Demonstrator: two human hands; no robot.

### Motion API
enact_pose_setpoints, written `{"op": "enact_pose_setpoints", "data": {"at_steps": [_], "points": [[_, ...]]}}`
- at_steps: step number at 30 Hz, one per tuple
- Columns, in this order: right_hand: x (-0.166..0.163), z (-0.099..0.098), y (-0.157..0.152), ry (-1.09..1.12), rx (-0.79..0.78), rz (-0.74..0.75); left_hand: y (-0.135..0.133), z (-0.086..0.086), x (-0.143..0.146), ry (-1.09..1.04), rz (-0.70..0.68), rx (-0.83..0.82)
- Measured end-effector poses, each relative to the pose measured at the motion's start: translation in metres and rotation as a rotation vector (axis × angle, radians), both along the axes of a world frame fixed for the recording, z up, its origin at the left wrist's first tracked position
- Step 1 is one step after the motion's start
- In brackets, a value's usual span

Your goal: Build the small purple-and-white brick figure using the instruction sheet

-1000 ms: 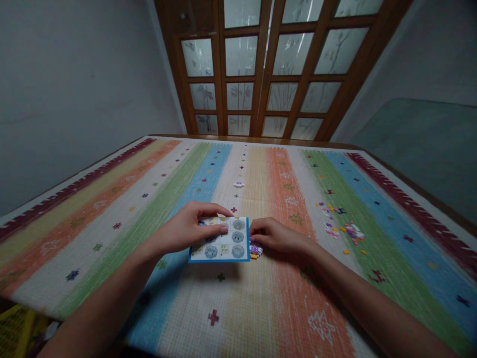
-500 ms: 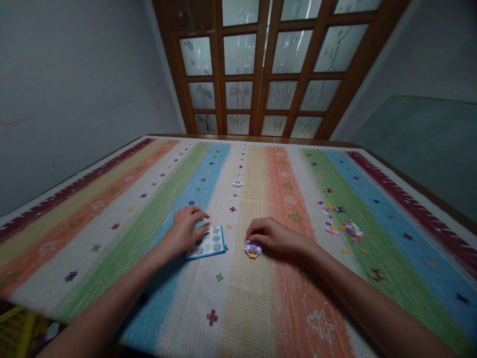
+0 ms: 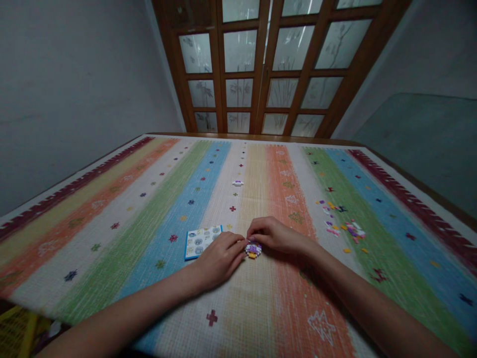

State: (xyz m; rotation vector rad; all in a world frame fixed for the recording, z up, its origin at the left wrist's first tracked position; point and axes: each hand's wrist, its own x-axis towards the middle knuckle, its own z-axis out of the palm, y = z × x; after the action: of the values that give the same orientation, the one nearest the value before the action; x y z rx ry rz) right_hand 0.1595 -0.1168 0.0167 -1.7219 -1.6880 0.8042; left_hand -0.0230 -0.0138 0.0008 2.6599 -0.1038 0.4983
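Note:
A small round assembly of tiny bricks point(image 3: 253, 250), purple and white with an orange part at its near side, lies between my hands on the striped cloth. My right hand point(image 3: 275, 234) is closed, its bent fingers pinching the assembly's far edge. From the left, my left hand point(image 3: 223, 254) reaches in with fingers together, their tips against the assembly's left edge. Whatever sits between the fingertips is too small to make out. Just beyond my left wrist lies a blue-edged instruction sheet point(image 3: 197, 242) with round printed pictures, partly covered by that hand.
Loose tiny bricks point(image 3: 354, 229) in pink, white, purple and orange are scattered at the right. A small white and purple brick piece point(image 3: 237, 183) lies farther back. The striped tablecloth point(image 3: 231, 308) covers the table, and a yellow basket point(image 3: 18, 330) stands below its left corner.
My left hand has left the instruction sheet and moved right to the brick assembly, uncovering much of the sheet. My right hand stays at the assembly.

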Motion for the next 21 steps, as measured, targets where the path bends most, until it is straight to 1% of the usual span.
{"op": "enact_pose_setpoints", "data": {"at_steps": [4, 10, 17, 21], "points": [[-0.0004, 0.0002, -0.0004, 0.033, -0.001, -0.011, -0.0013, -0.0034, 0.0003, -0.006, 0.010, -0.001], [-0.0007, -0.0016, -0.0018, 0.074, -0.008, -0.024, -0.0036, -0.0043, 0.0032, -0.013, -0.004, 0.012], [-0.0031, -0.0009, -0.0014, 0.039, -0.012, -0.052, -0.0021, -0.0068, 0.0078, -0.016, -0.016, 0.006], [-0.0044, 0.0007, -0.0023, 0.024, -0.008, -0.057, -0.0013, -0.0071, 0.0065, -0.037, 0.006, -0.020]]}}
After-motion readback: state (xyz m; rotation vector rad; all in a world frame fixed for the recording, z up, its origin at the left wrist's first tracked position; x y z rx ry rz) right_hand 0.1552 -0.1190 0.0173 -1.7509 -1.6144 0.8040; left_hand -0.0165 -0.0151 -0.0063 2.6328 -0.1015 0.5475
